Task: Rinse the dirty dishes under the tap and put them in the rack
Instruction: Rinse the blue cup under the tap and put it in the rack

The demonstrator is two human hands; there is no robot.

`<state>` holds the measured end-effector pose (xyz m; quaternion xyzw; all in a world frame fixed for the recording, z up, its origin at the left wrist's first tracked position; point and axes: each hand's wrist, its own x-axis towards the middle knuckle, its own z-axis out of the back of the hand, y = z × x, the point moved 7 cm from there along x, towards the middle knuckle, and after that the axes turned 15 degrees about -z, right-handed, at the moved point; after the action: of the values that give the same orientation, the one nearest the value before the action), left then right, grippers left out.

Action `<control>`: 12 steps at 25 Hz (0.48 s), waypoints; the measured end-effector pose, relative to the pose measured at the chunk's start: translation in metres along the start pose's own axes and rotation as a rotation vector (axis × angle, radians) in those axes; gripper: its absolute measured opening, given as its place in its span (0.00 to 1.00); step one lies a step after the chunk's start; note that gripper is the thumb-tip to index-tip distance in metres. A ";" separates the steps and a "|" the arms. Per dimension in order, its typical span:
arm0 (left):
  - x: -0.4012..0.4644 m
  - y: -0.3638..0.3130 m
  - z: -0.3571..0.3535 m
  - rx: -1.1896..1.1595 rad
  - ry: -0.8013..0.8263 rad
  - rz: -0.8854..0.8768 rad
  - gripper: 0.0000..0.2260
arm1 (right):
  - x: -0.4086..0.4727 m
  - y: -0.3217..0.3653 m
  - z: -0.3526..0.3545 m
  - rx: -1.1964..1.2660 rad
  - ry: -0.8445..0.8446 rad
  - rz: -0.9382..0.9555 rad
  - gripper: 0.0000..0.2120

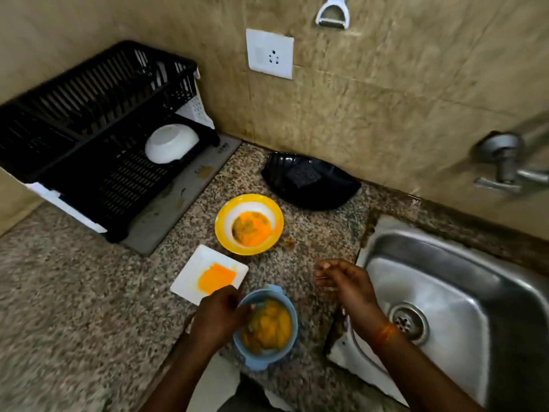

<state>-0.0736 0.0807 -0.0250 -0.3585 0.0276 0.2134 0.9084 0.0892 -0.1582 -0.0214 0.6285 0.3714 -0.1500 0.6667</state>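
Note:
A small blue bowl [285, 349] smeared with orange food sits near the counter's front edge; my left hand [219, 316] grips its left rim. My right hand [346, 282] hovers to its right with relaxed fingers, holding nothing, beside the steel sink [463, 292]. Beyond the blue bowl lie a white square plate [190, 281] with an orange smear and a yellow-rimmed bowl [228, 209] with orange residue. The black rack [89, 138] stands at the back left with a white bowl [170, 143] upside down in it. The tap [505, 165] is on the wall at right.
A black dish [326, 188] holding a dark scrub pad [303, 173] sits against the wall behind the yellow bowl. A grey mat [178, 203] lies under the rack. A wall socket [269, 53] and a hanging peeler [332, 13] are above.

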 end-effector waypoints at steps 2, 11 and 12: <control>0.003 0.006 0.000 0.116 0.068 0.042 0.16 | 0.000 -0.006 0.004 0.008 0.001 -0.005 0.08; -0.010 0.002 -0.021 -0.517 -0.033 0.134 0.20 | -0.032 -0.017 0.063 0.111 0.011 0.016 0.09; -0.008 -0.008 -0.029 -0.615 -0.011 0.159 0.18 | -0.034 -0.016 0.073 0.119 -0.004 0.027 0.09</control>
<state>-0.0748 0.0533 -0.0393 -0.6120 -0.0149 0.2840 0.7380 0.0776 -0.2395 -0.0148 0.6717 0.3521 -0.1642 0.6308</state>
